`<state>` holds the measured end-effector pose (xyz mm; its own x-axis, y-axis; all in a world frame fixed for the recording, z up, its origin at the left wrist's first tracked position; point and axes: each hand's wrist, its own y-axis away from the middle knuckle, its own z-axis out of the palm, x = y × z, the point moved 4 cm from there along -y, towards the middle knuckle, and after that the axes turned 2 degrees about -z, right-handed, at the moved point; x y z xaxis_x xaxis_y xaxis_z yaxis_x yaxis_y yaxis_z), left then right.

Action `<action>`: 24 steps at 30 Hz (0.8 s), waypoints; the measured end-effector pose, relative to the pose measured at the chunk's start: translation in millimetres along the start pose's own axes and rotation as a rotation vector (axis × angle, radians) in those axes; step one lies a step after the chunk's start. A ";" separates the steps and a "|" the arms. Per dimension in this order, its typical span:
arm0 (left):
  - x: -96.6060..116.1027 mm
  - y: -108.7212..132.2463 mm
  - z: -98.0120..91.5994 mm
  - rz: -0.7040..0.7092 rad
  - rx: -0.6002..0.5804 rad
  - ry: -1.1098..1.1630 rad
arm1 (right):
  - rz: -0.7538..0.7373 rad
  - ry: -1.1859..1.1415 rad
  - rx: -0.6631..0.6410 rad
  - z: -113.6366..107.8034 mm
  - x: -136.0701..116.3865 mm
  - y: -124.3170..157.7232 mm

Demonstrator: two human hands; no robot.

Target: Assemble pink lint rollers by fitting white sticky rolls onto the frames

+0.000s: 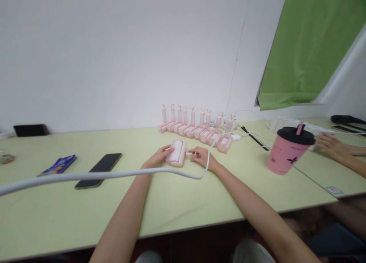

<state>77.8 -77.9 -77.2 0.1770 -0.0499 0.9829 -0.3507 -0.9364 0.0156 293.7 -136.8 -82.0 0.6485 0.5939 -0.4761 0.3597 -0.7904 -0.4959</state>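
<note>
While the left hand (160, 156) clasps it and the right hand (202, 157) pinches its pale handle (189, 154), the pink roller (176, 153) sits between the table's (177, 196) front and rear edges.
Head view: the white cable (131, 173), if pulled, could snag and dislodge it. Roller body appears rounded, pale pink.

I count nine upright pink handles (193, 118) in the row and one pink roller (176, 153) between one left hand (160, 156) and one right hand (203, 157). On the counter (183, 206) I get one lidded cup (288, 152), one gold-edged phone (100, 169), one blue packet (60, 165), one black strap (255, 138). The white cables (114, 175) tangle beyond my counting.
</note>
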 end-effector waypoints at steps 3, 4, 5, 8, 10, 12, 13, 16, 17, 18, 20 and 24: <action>2.4 1.2 -5.3 0.014 0.048 0.021 | 0.024 0.082 0.067 -2.1 -1.1 0.9; 3.2 1.0 -7.2 0.025 0.055 0.026 | 0.023 0.107 0.084 -2.6 -2.5 0.6; 4.0 0.7 -9.0 0.037 0.058 0.030 | 0.020 0.130 0.098 -3.0 -4.2 -0.1; 7.6 -0.2 -14.2 0.090 0.074 0.038 | 0.011 0.193 0.134 -4.4 -8.9 -3.8; 11.3 -0.3 -16.9 0.127 0.095 0.039 | 0.013 0.223 0.162 -6.1 -11.0 -6.1; 14.6 0.4 -19.5 0.138 0.114 0.037 | 0.007 0.234 0.176 -8.2 -11.9 -7.1; 16.0 1.0 -21.7 0.138 0.128 0.036 | 0.003 0.236 0.177 -9.5 -11.6 -6.9; 17.5 4.5 -40.3 0.149 0.282 0.066 | 0.034 0.252 0.192 -16.1 -5.7 -3.8; 16.6 6.4 -51.0 0.157 0.373 0.087 | 0.056 0.262 0.206 -18.9 -2.4 -2.2; 15.0 8.9 -63.3 0.167 0.477 0.106 | 0.079 0.271 0.224 -21.8 1.1 -0.6; 10.3 14.5 -88.0 0.171 0.657 0.100 | 0.109 0.278 0.264 -26.4 7.3 2.3; 6.8 31.1 -122.9 0.096 0.988 -0.242 | 0.116 0.264 0.280 -26.5 13.0 4.0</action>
<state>-45.0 -64.6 -47.5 0.4074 -0.1062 0.9070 0.5224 -0.7876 -0.3269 321.3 -136.2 -70.9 0.8375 0.4150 -0.3554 0.1010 -0.7568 -0.6458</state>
